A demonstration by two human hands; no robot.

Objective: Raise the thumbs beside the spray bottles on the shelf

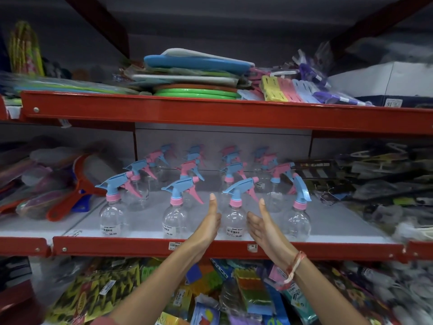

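Both hands — left hand [209, 223], right hand [262, 225] — flank the spray bottle [235, 215], palms facing, fingers straight, holding nothing.

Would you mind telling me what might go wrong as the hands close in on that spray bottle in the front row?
The left hand and right hand flank the front spray bottle; the bottles look empty and light, so a nudge might tip it. The neighbouring bottle and the rows behind stand close, so one fall could topple others. The front row also sits near the red shelf edge, so a bottle might drop onto the packets below.
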